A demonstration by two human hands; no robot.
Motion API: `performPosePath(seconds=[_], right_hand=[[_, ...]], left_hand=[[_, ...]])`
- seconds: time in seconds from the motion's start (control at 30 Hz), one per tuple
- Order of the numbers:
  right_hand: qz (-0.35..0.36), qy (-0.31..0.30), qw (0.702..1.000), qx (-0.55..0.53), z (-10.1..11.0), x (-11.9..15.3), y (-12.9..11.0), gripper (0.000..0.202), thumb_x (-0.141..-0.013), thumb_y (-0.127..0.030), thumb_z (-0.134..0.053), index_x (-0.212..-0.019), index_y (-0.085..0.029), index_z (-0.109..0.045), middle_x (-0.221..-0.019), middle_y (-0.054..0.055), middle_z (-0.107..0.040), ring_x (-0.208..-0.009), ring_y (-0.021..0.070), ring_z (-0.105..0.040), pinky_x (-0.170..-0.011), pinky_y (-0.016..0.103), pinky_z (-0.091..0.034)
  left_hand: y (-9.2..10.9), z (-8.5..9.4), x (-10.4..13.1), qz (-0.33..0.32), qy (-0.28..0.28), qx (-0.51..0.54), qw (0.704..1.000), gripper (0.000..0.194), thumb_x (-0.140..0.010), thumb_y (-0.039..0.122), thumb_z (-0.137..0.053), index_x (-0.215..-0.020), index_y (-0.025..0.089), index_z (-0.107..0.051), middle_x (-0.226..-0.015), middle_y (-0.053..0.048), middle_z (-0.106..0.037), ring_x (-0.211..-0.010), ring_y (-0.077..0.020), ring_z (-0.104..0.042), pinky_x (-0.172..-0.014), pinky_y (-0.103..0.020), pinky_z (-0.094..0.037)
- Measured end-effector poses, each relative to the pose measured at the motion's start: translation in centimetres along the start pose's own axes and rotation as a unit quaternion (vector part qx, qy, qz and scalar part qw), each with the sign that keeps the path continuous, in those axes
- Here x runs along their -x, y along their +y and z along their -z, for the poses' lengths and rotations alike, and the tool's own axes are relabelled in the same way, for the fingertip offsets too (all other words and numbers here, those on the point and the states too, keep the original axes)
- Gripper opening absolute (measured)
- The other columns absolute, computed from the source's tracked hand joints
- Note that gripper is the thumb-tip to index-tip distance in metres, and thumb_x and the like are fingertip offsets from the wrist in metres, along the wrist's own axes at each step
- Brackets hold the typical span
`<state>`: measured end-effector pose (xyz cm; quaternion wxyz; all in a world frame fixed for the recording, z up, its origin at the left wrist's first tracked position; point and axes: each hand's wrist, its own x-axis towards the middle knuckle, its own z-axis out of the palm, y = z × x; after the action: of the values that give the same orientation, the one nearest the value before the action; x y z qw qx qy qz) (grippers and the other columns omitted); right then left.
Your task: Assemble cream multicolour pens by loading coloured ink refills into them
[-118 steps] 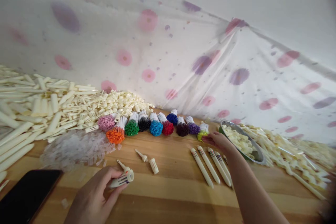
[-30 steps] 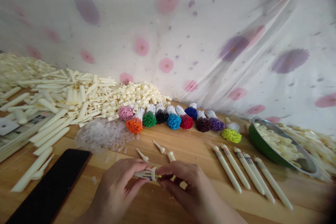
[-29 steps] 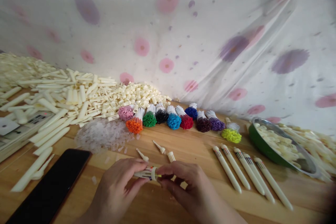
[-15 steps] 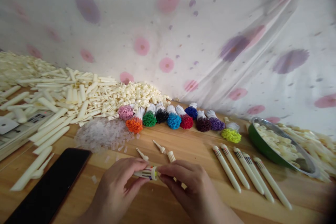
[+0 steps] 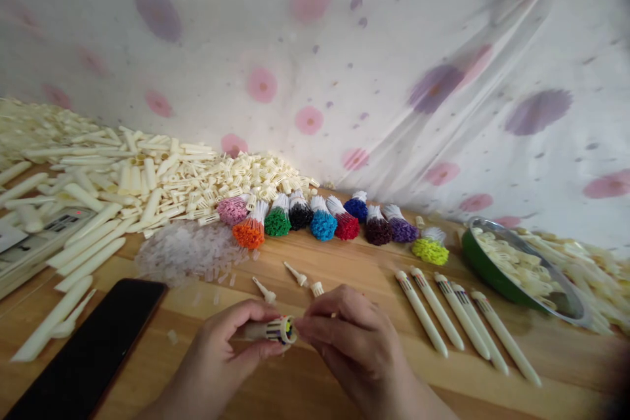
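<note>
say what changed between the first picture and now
The right hand moved from the yellow-green bundle, left and toward the person, to the open end of the slotted barrel, where yellow now shows. The left hand still holds the barrel; the pens and phone stay put.

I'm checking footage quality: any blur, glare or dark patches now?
All in the head view: the rear-left cream pile looks soft; the held pen barrel shows distinct slots; the bowl catches pale highlights along its rim; the lower right corner is dark and blurred.
</note>
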<state>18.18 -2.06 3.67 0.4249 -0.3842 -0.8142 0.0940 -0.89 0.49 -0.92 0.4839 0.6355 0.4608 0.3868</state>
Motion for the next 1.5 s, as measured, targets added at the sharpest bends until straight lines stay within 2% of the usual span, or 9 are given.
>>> performPosePath(seconds=[0.07,0.2,0.37,0.5,0.7,0.8,0.97,1.2,1.5], right_hand=[[0.006,-0.004,1.0,0.0,0.0,0.0,0.1,0.026,-0.078,-0.001,-0.056,-0.093,-0.019,-0.067,-0.077,0.004,-0.064,-0.067,0.0129,-0.059,-0.058,0.023,-0.046],[0.005,-0.001,1.0,-0.008,-0.2,0.0,0.1,0.026,-0.077,0.0,-0.056,-0.091,-0.019,-0.068,-0.076,0.004,-0.064,-0.065,0.0129,-0.059,-0.058,0.023,-0.046],[-0.056,0.006,0.997,-0.048,-0.5,0.1,0.0,0.019,-0.079,-0.003,-0.056,-0.081,-0.014,-0.071,-0.073,0.006,-0.064,-0.065,0.0124,-0.061,-0.057,0.02,-0.048],[-0.104,0.005,0.992,-0.078,-1.0,0.1,0.0,0.019,-0.078,-0.004,-0.057,-0.077,-0.014,-0.072,-0.071,0.006,-0.063,-0.064,0.0121,-0.061,-0.056,0.019,-0.047],[-0.128,0.013,0.988,-0.088,-1.5,0.2,0.0,0.018,-0.077,-0.005,-0.058,-0.076,-0.014,-0.074,-0.069,0.007,-0.063,-0.061,0.0123,-0.059,-0.05,0.019,-0.044],[-0.155,0.021,0.982,-0.104,-2.1,0.4,-0.1,0.018,-0.076,-0.005,-0.059,-0.071,-0.015,-0.073,-0.066,0.006,-0.061,-0.056,0.0116,-0.057,-0.046,0.018,-0.041],[-0.194,0.034,0.973,-0.118,-3.1,0.8,0.0,0.015,-0.076,-0.009,-0.061,-0.066,-0.015,-0.072,-0.063,0.004,-0.057,-0.05,0.0102,-0.051,-0.041,0.018,-0.038],[-0.067,-0.013,0.996,-0.049,-1.7,0.7,0.3,0.017,-0.081,-0.007,-0.055,-0.082,-0.012,-0.071,-0.071,0.008,-0.063,-0.062,0.0127,-0.059,-0.057,0.022,-0.045],[-0.2,-0.01,0.971,-0.127,-2.6,0.7,0.1,0.018,-0.079,-0.01,-0.056,-0.073,-0.017,-0.072,-0.069,0.004,-0.059,-0.06,0.0124,-0.056,-0.052,0.021,-0.043]], left_hand=[[0.1,-0.1,0.0,0.028,-0.006,0.007,1.0,0.019,-0.063,0.017,-0.072,-0.079,0.028,-0.072,-0.08,0.003,-0.077,-0.078,-0.0176,-0.071,-0.068,-0.022,-0.057],[0.1,0.0,0.1,0.032,0.001,0.009,0.999,0.019,-0.062,0.017,-0.073,-0.077,0.028,-0.072,-0.078,0.004,-0.077,-0.077,-0.0178,-0.071,-0.069,-0.023,-0.057],[0.1,-0.1,0.1,0.016,0.003,0.011,1.0,0.019,-0.062,0.018,-0.073,-0.077,0.029,-0.071,-0.078,0.004,-0.077,-0.075,-0.0171,-0.072,-0.067,-0.022,-0.057],[0.0,-0.1,0.0,-0.024,0.012,-0.021,0.999,0.02,-0.064,0.017,-0.072,-0.079,0.031,-0.071,-0.078,0.006,-0.077,-0.074,-0.0152,-0.072,-0.067,-0.019,-0.057],[-0.3,0.0,0.2,-0.118,0.044,-0.086,0.988,0.027,-0.065,0.013,-0.073,-0.084,0.033,-0.069,-0.08,0.009,-0.077,-0.072,-0.0116,-0.072,-0.067,-0.014,-0.056],[-0.5,0.2,0.2,-0.185,0.063,-0.135,0.971,0.025,-0.068,0.013,-0.071,-0.086,0.03,-0.067,-0.082,0.006,-0.077,-0.072,-0.0122,-0.072,-0.066,-0.015,-0.057],[-1.1,0.5,0.1,-0.293,0.103,-0.239,0.92,0.014,-0.08,0.018,-0.06,-0.091,0.025,-0.064,-0.085,-0.002,-0.076,-0.076,-0.0172,-0.072,-0.069,-0.025,-0.059],[-0.8,0.4,0.1,-0.31,0.098,-0.263,0.908,0.012,-0.088,0.03,-0.053,-0.091,0.022,-0.06,-0.083,-0.004,-0.076,-0.073,-0.0166,-0.073,-0.064,-0.024,-0.06],[-0.6,0.6,0.0,-0.374,0.119,-0.334,0.857,0.011,-0.087,0.017,-0.051,-0.095,0.019,-0.059,-0.08,-0.006,-0.076,-0.073,-0.0203,-0.072,-0.064,-0.032,-0.06]])
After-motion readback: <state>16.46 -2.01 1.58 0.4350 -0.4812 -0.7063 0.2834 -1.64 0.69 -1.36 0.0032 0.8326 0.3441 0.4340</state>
